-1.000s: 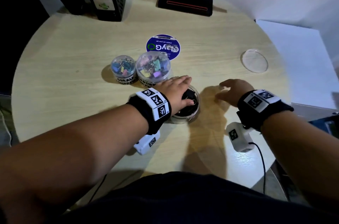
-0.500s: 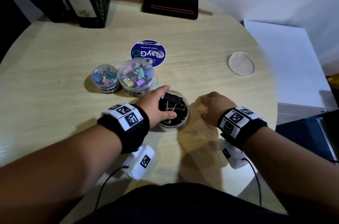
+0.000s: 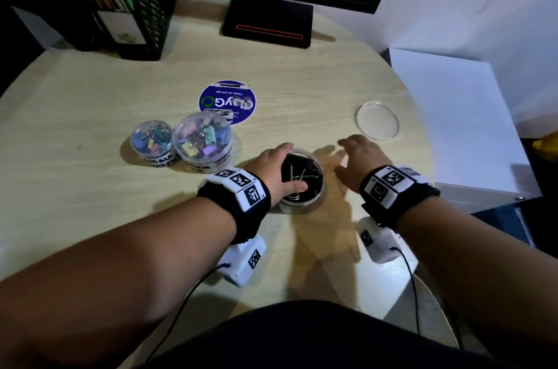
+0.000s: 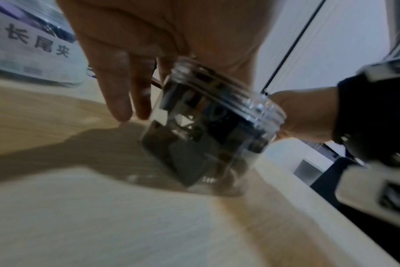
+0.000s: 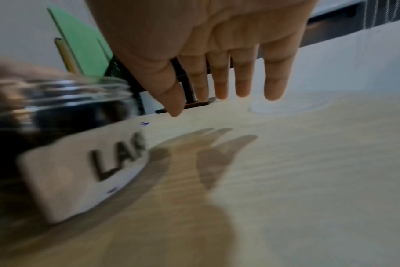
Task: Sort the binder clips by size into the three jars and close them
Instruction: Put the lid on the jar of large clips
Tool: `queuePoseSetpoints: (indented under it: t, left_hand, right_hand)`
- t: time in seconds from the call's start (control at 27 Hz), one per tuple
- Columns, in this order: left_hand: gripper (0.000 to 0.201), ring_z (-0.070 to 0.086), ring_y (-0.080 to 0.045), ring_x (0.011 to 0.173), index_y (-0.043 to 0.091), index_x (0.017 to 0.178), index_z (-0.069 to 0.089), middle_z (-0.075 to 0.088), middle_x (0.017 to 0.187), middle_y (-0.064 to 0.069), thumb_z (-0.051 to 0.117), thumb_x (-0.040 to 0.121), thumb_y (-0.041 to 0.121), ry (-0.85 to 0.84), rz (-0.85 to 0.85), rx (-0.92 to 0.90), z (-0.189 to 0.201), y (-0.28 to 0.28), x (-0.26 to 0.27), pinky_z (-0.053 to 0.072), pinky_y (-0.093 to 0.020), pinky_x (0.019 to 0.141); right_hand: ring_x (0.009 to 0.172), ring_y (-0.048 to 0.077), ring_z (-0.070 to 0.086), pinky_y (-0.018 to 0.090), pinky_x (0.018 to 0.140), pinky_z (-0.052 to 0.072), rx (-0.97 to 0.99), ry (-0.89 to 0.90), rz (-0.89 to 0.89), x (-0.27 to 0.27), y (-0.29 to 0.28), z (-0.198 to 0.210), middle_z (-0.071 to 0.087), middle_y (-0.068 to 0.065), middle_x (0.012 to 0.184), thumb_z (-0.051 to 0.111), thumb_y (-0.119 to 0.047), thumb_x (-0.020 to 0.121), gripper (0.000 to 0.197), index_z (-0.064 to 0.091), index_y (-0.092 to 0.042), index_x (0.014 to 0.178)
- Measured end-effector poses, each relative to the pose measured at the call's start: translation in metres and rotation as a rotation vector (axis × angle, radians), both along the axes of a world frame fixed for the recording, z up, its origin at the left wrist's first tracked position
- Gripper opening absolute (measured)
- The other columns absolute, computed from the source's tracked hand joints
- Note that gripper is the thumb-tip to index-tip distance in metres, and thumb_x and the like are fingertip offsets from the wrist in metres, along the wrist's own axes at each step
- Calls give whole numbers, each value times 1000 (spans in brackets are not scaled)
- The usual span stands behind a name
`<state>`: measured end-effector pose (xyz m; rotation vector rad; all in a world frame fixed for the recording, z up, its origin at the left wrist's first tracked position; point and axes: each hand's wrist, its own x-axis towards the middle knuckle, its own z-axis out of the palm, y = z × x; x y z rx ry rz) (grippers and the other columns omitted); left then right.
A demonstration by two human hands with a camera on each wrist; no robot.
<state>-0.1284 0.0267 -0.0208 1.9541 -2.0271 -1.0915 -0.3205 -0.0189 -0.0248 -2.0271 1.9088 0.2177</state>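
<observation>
An open clear jar [image 3: 305, 187] of large black binder clips stands near the table's front; its label reads "LAR" in the right wrist view [image 5: 80, 159]. My left hand [image 3: 276, 167] holds it from the left, thumb over the near rim, fingers down its far side [image 4: 117, 94]. My right hand [image 3: 357, 157] hovers open just right of the jar, fingers straight [image 5: 222, 86] above the wood. A loose clear lid [image 3: 377, 124] lies beyond its fingertips [image 5: 286, 106]. Two lidded jars, small [image 3: 152, 142] and medium [image 3: 203, 140], hold coloured clips at the left.
A blue round printed disc [image 3: 228, 101] lies behind the jars. A monitor base [image 3: 267, 21] and a black mesh file holder [image 3: 145, 3] stand at the back. A white box [image 3: 453, 115] adjoins the round table's [image 3: 90, 193] right edge.
My left hand slid from over the jar's mouth to its left side, baring the clips. My right hand uncurled and moved away from the jar toward the loose lid.
</observation>
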Motion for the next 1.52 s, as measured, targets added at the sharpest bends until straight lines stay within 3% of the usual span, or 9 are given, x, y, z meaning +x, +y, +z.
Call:
queuePoseSetpoints:
  t: [0.15, 0.26, 0.52, 0.67, 0.85, 1.0, 1.19, 1.34, 1.52]
  left_hand:
    - [103, 20, -16, 141, 25, 149, 11, 12, 156, 4, 65, 70, 64, -31, -37, -100, -2, 10, 5, 16, -27, 113]
    - [115, 16, -13, 142, 25, 149, 7, 9, 157, 8, 65, 61, 71, -75, -82, -93, -1, 17, 5, 13, -28, 114]
    - [100, 22, -13, 140, 33, 147, 15, 19, 154, 10, 64, 68, 68, -139, -131, -98, 2, 11, 14, 20, -36, 115]
    - [99, 24, -11, 139, 37, 146, 17, 21, 153, 12, 68, 66, 63, -94, -125, -88, 3, 18, 19, 23, -38, 114]
    - [100, 23, -8, 139, 39, 146, 18, 20, 154, 14, 73, 65, 58, -68, -137, -69, 6, 35, 42, 20, -27, 114]
    - [105, 22, -13, 140, 35, 146, 19, 21, 154, 9, 76, 61, 59, -122, -63, -89, 12, 49, 66, 20, -30, 113]
    - [99, 40, -16, 127, 29, 138, 34, 38, 143, 6, 82, 55, 54, -117, 84, -110, 17, 62, 90, 34, -30, 103]
    - [92, 52, -14, 111, 26, 136, 42, 46, 135, 5, 85, 57, 45, -8, 138, -101, 11, 73, 102, 43, -25, 92]
    - [109, 50, -12, 113, 32, 142, 33, 37, 142, 10, 89, 49, 42, 94, 152, -17, 17, 93, 112, 54, -34, 80]
  right_hand:
    - [132, 33, 32, 38, 108, 32, 36, 165, -64, -34, -36, -12, 29, 9, 148, 59, -29, 82, 68, 28, -13, 141]
    - [124, 37, 40, 40, 100, 37, 57, 201, -117, -44, -49, -20, 40, 12, 140, 59, -34, 82, 69, 27, -13, 140]
    - [83, 27, 56, 32, 72, 49, 123, 145, 14, -29, -44, -23, 62, 5, 102, 61, -35, 79, 31, 54, -27, 108]
    - [95, 27, 55, 34, 78, 47, 31, 232, 195, 0, -19, -8, 59, 4, 106, 46, -27, 89, 20, 61, -26, 101]
    - [89, 28, 59, 30, 72, 45, -148, -287, 117, 21, 9, 27, 63, 8, 98, 52, -22, 89, 11, 56, -13, 94]
    - [80, 24, 63, 30, 72, 48, -196, -647, 55, 45, 36, 63, 67, 2, 83, 55, -12, 85, 13, 52, -20, 95]
    - [60, 16, 61, 37, 62, 53, -113, -812, 2, 77, 56, 72, 60, -5, 68, 41, -2, 87, 24, 50, -19, 101]
    - [54, 22, 57, 43, 58, 53, 76, -754, -60, 99, 65, 51, 61, 5, 78, 38, -2, 90, 26, 54, -11, 108]
    - [106, 31, 56, 33, 91, 42, 29, -408, 121, 118, 74, 33, 52, 13, 126, 46, -17, 93, 37, 47, -17, 130]
